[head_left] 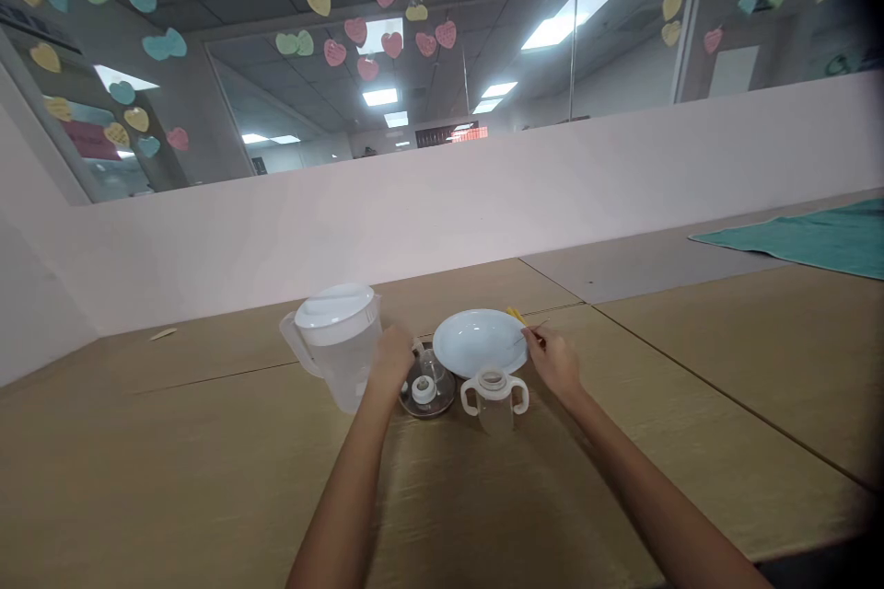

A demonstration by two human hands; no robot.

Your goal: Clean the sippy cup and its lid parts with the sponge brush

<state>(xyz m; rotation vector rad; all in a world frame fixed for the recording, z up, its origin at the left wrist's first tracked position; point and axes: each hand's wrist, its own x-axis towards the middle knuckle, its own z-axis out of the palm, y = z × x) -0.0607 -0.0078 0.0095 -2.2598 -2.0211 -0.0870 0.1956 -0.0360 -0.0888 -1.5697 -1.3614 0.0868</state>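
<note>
My left hand (pixel 390 359) is closed against the side of a translucent plastic pitcher (pixel 338 345) with a white lid, which stands upright on the wooden table (pixel 207 479). My right hand (pixel 552 362) pinches a thin stick-like utensil (pixel 526 329) with a yellow end at the right rim of a white plate (pixel 480 340). In front of the plate stands a clear two-handled baby cup (pixel 494 394) without its lid. A clear domed lid piece (pixel 426 386) lies between the hands.
A low white partition wall (pixel 483 202) runs behind the table. A teal cloth (pixel 815 235) lies on the neighbouring grey surface at the far right. Paper hearts are stuck on the glass above.
</note>
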